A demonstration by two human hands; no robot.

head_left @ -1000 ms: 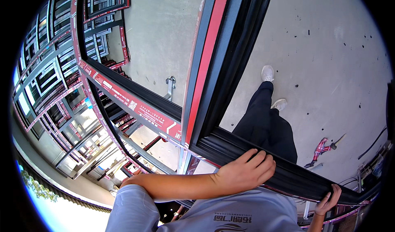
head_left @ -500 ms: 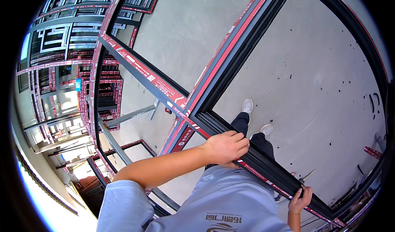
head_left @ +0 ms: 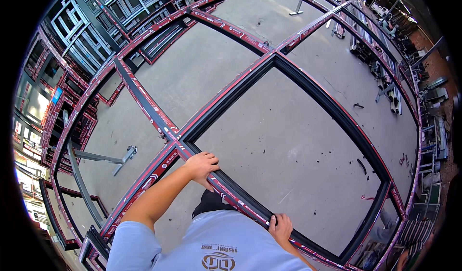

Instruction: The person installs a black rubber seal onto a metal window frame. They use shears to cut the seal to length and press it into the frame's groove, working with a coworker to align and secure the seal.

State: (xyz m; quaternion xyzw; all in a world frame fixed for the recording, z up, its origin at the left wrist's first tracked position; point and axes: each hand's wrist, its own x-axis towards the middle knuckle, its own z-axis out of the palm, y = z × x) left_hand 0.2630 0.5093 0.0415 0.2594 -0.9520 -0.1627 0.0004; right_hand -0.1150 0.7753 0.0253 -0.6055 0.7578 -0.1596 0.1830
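Note:
A large window frame [head_left: 231, 94] of dark profiles, covered in red printed film, spreads across most of the view. Bars cross it and divide it into several openings, and black strips line the near opening. My left hand [head_left: 201, 167] is wrapped over the near bar, just right of a joint, with its fingers on the inner black edge. Further right on that bar, my right hand [head_left: 281, 227] grips it with fingers curled over the edge. My body stands close against this bar. The undersides of both hands are hidden by the frame.
Stacked frames [head_left: 77, 35] stand at the far left. A grey metal stand [head_left: 98, 156] shows under the frame at left. Long profiles [head_left: 380, 74] lie at the right, beside a cluttered edge of the workshop. Dark scraps [head_left: 361, 165] dot the grey floor.
My view has swung up and outward, so more of the frame and the workshop shows and my shoes are out of sight. Both hands stay on the near bar.

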